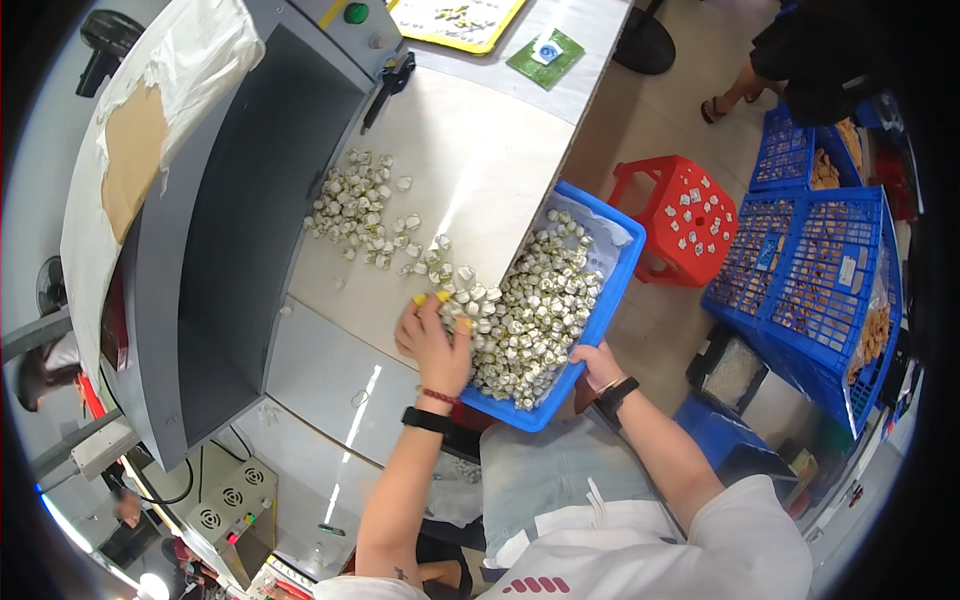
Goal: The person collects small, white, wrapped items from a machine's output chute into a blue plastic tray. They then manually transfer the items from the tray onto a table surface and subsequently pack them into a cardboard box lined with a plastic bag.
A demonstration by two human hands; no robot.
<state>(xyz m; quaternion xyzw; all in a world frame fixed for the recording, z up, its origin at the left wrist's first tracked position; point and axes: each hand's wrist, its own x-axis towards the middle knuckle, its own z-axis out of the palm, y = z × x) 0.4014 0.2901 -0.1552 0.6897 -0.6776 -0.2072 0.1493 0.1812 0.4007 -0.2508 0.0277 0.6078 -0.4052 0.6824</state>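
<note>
A blue plastic tray (618,285), tilted against the table's right edge, holds a heap of small silvery faceted pieces (540,315). My right hand (598,367) grips its right-hand rim, the thumb on the edge and the other fingers mostly hidden beneath. At the tray's left side, over the table edge, my left hand (436,348) has its fingers spread. Yellow covers sit on several of its fingertips, which touch loose pieces. A trail of the same pieces leads back to a pile (350,195) on the white worktop (480,130).
A grey machine (230,220) with a wide opening borders the worktop on the left. Black pliers-like tool (388,92), green square (546,58) and yellow-rimmed tray (480,45) lie farther back. Right stand a red stool (690,215) and blue crates (800,270); another person's foot (714,108) shows beyond.
</note>
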